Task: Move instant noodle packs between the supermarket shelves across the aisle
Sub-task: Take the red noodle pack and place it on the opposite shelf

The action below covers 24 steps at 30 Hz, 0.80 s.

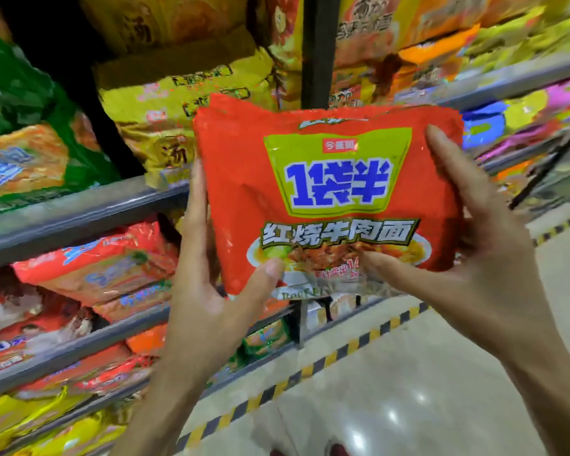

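A red instant noodle pack [329, 199] with a lime-green label and blue lettering is held upright in front of me, facing me. My left hand [208, 291] grips its lower left edge, thumb on the front and fingers behind. My right hand [481, 258] holds its right side, thumb pressed on the front near the bowl picture and a fingertip near the upper right corner. The pack hangs in the air in front of the grey shelves [79, 212].
The shelves on the left hold green, yellow and red noodle packs [89, 268] on several levels. A black upright post [316, 51] divides the shelving. A yellow-and-black striped strip [336, 357] runs along the shelf base beside the glossy floor [408, 390].
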### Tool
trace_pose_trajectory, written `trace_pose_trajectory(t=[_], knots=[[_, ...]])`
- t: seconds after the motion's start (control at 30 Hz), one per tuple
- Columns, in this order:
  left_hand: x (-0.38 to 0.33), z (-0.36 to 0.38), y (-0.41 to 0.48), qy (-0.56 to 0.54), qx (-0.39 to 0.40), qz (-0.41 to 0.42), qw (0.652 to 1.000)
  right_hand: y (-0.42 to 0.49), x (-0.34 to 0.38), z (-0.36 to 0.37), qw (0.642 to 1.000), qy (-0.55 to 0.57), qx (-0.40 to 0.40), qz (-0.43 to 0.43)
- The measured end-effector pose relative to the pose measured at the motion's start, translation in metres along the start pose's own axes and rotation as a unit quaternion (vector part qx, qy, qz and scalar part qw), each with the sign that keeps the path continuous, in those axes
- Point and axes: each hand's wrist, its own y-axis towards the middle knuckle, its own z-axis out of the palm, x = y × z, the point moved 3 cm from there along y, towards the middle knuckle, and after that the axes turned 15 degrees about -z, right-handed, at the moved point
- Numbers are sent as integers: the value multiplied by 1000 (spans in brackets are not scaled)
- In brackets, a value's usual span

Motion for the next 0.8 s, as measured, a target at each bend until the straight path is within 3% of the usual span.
trace_pose_trajectory(t=[0.07, 0.17, 0.43, 0.8], knots=[[-44, 29, -22, -37, -67, 103, 992, -25, 13, -7, 999, -41, 9, -13], [-64, 59, -54, -22, -58, 209, 976, -45, 6, -25, 998, -50, 10, 32], [-63, 139, -47, -10, -17, 179, 984, -89, -26, -95, 995, -61, -16, 72], [-92, 314, -55, -20, 37, 163, 986, -147, -79, -244, 990, -61, -52, 115]])
